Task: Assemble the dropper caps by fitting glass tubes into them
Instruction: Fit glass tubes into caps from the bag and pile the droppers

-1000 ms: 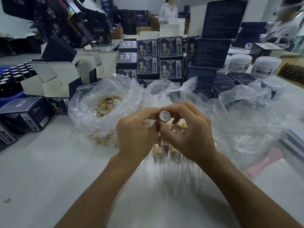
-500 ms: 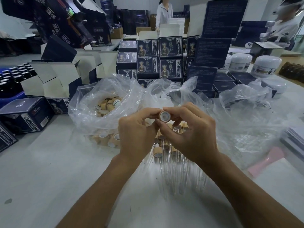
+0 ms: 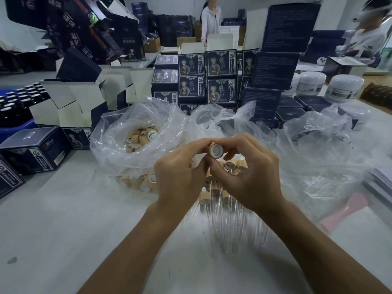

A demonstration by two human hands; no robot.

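A wood-coloured dropper cap (image 3: 216,150) with a white inside faces me at mid-frame. My left hand (image 3: 180,177) and my right hand (image 3: 247,175) both pinch it between fingertips and thumbs. I cannot make out a glass tube in it. Under my hands lies a heap of assembled droppers (image 3: 229,209), caps at the far end and clear glass tubes pointing towards me. A clear plastic bag (image 3: 118,149) to the left holds several loose caps (image 3: 140,135).
Crumpled clear plastic (image 3: 318,153) spreads to the right. Dark blue boxes (image 3: 214,81) stack behind, open cartons (image 3: 70,105) at the left, white jars (image 3: 343,85) at the back right. A pink object (image 3: 347,209) lies at the right. Two persons stand at the back.
The cap has turned slightly between my fingertips, so that its white inside faces me more fully. Both hands stay in nearly the same place.
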